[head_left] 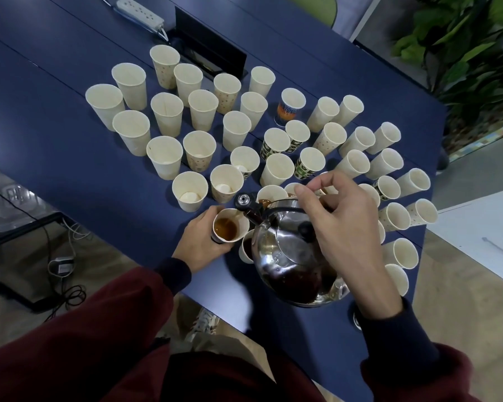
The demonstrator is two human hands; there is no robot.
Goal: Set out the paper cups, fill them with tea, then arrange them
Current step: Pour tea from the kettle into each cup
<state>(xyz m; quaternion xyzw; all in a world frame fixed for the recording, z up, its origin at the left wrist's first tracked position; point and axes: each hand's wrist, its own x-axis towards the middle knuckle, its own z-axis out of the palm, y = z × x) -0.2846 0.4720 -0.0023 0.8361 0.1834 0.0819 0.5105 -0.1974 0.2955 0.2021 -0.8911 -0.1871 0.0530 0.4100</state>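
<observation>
Cups [199, 150] crowd navy table [55, 68] beside leafy plants [462, 47].

Head camera looks steeply down, close over the blue table [55, 117].

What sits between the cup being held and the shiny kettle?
Head view: another paper cup, holding dark tea, stands between the held cup and the kettle, partly hidden by it.

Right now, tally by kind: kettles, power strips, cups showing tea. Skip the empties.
Kettle: 1
Power strip: 1
Cups showing tea: 3 (held cup, cup behind the spout, cup beside the kettle)
Total: 5
Cups hidden behind the right hand can't be judged.
</observation>
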